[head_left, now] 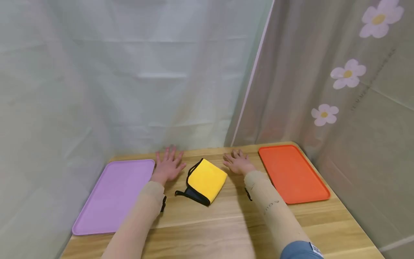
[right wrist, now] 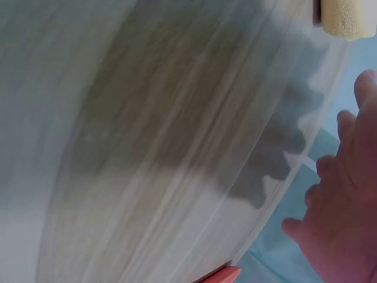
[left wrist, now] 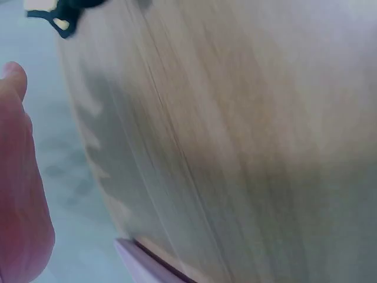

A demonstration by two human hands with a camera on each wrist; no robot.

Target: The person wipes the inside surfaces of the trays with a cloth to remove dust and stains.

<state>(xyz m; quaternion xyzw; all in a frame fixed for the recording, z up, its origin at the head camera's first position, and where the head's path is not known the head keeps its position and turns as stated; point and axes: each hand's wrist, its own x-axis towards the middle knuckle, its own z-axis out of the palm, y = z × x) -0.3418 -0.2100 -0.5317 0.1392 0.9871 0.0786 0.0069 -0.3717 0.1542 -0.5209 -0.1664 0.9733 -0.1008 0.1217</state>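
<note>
A folded yellow cloth with black edging and a black loop lies in the middle of the wooden table. To its left, my left hand is held with fingers spread, beside the purple tray. My right hand is spread to the right of the cloth, between it and the orange-red tray. Both hands are empty. In the right wrist view, the right hand shows over the table, its finger shadows apart from it. The left wrist view catches only part of the left hand.
The wooden table backs onto a pale curtain. On the right hangs a curtain with flowers. The purple tray lies along the left edge, the orange-red one along the right.
</note>
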